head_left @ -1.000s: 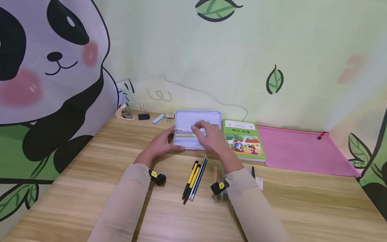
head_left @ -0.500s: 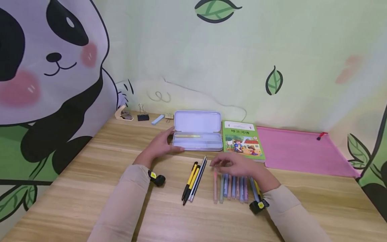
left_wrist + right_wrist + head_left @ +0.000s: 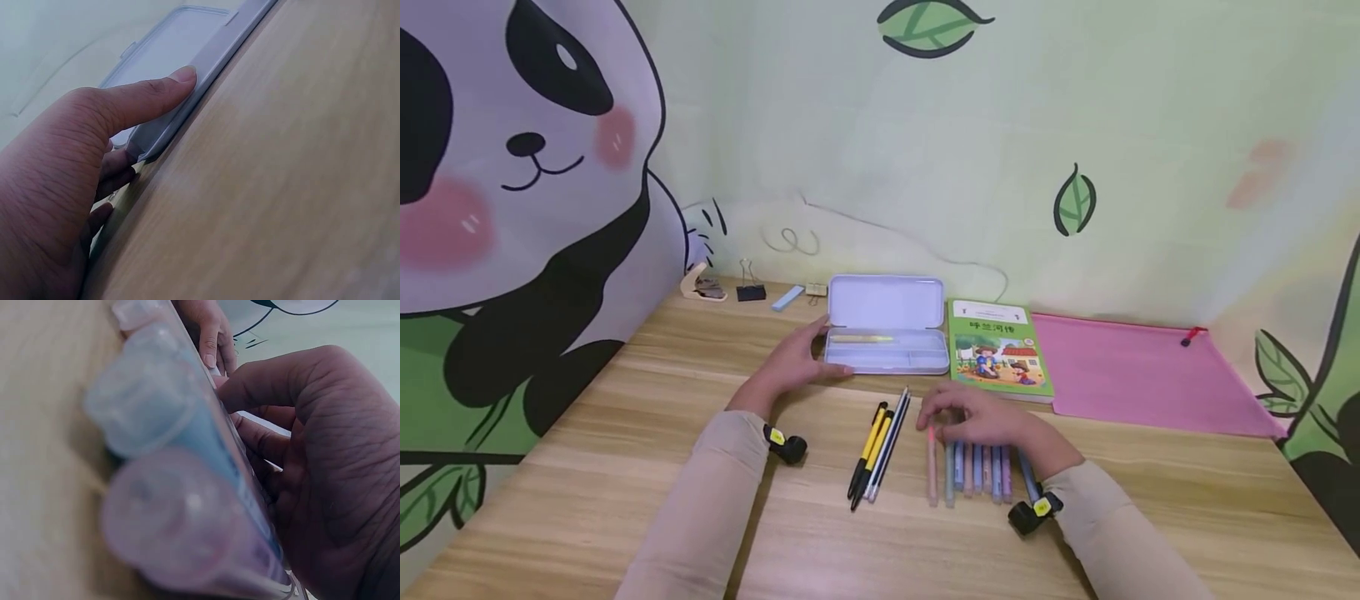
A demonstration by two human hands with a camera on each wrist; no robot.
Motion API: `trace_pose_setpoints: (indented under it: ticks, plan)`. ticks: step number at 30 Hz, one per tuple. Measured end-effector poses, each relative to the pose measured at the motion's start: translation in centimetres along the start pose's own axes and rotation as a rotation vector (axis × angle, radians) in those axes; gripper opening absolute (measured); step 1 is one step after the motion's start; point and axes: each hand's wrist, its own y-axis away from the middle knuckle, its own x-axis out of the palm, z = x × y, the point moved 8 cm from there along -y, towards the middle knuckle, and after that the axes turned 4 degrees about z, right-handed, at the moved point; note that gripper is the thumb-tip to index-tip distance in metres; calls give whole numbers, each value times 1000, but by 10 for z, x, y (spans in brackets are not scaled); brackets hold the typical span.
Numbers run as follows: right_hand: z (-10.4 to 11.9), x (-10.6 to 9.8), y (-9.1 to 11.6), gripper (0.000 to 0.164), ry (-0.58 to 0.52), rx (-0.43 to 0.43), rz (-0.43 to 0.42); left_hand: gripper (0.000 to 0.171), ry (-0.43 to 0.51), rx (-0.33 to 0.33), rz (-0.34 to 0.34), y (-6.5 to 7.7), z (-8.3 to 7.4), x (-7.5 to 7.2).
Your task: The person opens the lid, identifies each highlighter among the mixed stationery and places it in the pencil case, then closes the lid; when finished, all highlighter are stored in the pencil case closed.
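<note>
A pale lilac pencil case (image 3: 886,303) stands with its lid raised at the back; one slim yellowish pen (image 3: 863,339) lies in its rear compartment. My left hand (image 3: 790,363) holds the case's left end, the thumb (image 3: 156,97) along the front edge and the fingers round the corner. Over the upper ends of a row of pastel pens (image 3: 977,475), my right hand (image 3: 981,417) has thumb and index finger at the tip of the leftmost pink pen (image 3: 932,475), seemingly pinching it. The pens' translucent ends (image 3: 175,512) fill the right wrist view, and the hand hides their far ends.
Yellow-and-black pens (image 3: 868,450) and slim pencils (image 3: 889,450) lie between my arms. A green book (image 3: 1000,350) and a pink pouch (image 3: 1142,375) are right of the case. A black binder clip (image 3: 751,292), blue stick (image 3: 787,297) and beige stapler-like item (image 3: 700,285) line the back left.
My right hand has come back from the pencil case to the row of pens, and its fingertips have closed in on the pink pen. The left hand stays on the case.
</note>
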Motion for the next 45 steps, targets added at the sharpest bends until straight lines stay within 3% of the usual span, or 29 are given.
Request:
trace_pose_setpoints:
  ticks: [10,30,39,45]
  plan:
    - [-1,-1,1,24,2,-16,-6,121,28,23,-7,-2,-2,1]
    - [1,-2,-4,15,-24,-68,-48,122,-4,-9,11,-1,-1,0]
    - [-4,-4,-1,14,-47,-25,-82,123,-14,-11,7,-3,1,1]
    - [-5,-4,0,13,-143,0,-59,123,-19,-5,-1,-5,2,1]
